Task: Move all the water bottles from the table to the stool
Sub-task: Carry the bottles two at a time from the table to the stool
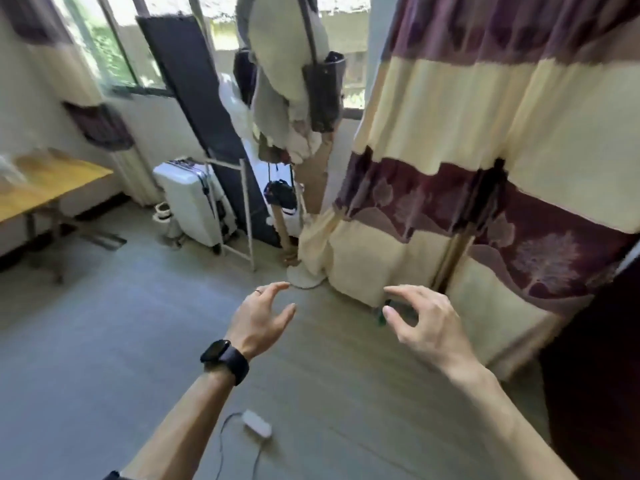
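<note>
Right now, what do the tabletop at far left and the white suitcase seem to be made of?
The tabletop looks like wood or wood-look laminate: yellow-orange with a faint grain, though blur leaves that open. The suitcase looks like hard plastic, smooth and slightly glossy, with moulded ribs and a metal-looking frame at its rim.

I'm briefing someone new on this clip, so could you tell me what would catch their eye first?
Two empty hands reach forward at lower centre, the left hand wearing a dark watch, the right hand beside it. A maroon-and-cream curtain fills the right side. A white suitcase stands near the window, left of centre.
</note>
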The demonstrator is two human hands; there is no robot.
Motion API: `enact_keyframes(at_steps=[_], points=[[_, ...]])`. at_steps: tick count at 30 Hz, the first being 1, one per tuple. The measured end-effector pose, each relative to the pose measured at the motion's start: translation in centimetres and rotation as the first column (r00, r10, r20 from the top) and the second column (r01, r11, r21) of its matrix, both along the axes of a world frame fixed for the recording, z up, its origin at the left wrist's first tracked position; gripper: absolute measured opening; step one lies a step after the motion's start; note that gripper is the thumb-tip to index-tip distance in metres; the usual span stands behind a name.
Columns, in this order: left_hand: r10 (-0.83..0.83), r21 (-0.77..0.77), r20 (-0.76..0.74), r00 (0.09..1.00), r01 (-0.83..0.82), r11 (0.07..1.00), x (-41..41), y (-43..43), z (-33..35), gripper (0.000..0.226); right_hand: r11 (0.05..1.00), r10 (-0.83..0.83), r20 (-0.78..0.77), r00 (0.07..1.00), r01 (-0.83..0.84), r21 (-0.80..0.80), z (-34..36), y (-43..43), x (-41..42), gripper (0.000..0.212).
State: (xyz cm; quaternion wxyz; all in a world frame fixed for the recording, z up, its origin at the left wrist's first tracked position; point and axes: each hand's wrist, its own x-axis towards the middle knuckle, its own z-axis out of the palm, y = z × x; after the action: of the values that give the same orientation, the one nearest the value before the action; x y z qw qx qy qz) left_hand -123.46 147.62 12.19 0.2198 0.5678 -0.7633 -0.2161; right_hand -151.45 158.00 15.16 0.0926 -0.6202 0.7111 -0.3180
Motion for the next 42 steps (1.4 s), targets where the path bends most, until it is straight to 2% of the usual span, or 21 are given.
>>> enact_keyframes(at_steps=[6, 11, 21, 27, 34, 39, 42], points=[[0.276, -0.119, -0.056, 0.959, -0.281, 0.952, 12.3, -7.3, 3.6, 0.048, 0.953, 0.303, -0.053, 0.951, -0.303, 0.017, 4.2, -14.8, 10.9, 0.035], [0.457, -0.182, -0.092, 0.885, -0.466, 0.866, 20.0, -12.8, 6.2, 0.046, 0.877, 0.478, -0.080, 0.875, -0.481, -0.017, 5.9, -25.0, 18.5, 0.037], [0.685, -0.298, -0.088, 0.723, -0.676, 0.674, 31.8, -30.6, 11.1, 0.043, 0.663, 0.736, -0.143, 0.661, -0.747, -0.044, 9.7, -50.3, 33.4, 0.043], [0.802, -0.258, -0.120, 0.585, -0.798, 0.544, 37.8, -40.6, 12.7, 0.043, 0.547, 0.828, -0.127, 0.547, -0.837, -0.039, 11.4, -65.4, 41.3, 0.044], [0.881, -0.261, -0.101, 0.462, -0.867, 0.424, 45.6, -45.7, 14.2, 0.043, 0.426, 0.896, -0.134, 0.423, -0.905, -0.002, 11.3, -75.5, 51.8, 0.044], [0.907, -0.270, -0.087, 0.411, -0.886, 0.376, 52.9, -49.5, 14.3, 0.043, 0.348, 0.931, -0.122, 0.345, -0.937, 0.007, 11.0, -80.7, 60.7, 0.044], [0.905, -0.279, -0.050, 0.423, -0.876, 0.394, 58.2, -52.6, 14.8, 0.043, 0.339, 0.933, -0.119, 0.340, -0.940, -0.029, 11.5, -84.0, 66.5, 0.044]])
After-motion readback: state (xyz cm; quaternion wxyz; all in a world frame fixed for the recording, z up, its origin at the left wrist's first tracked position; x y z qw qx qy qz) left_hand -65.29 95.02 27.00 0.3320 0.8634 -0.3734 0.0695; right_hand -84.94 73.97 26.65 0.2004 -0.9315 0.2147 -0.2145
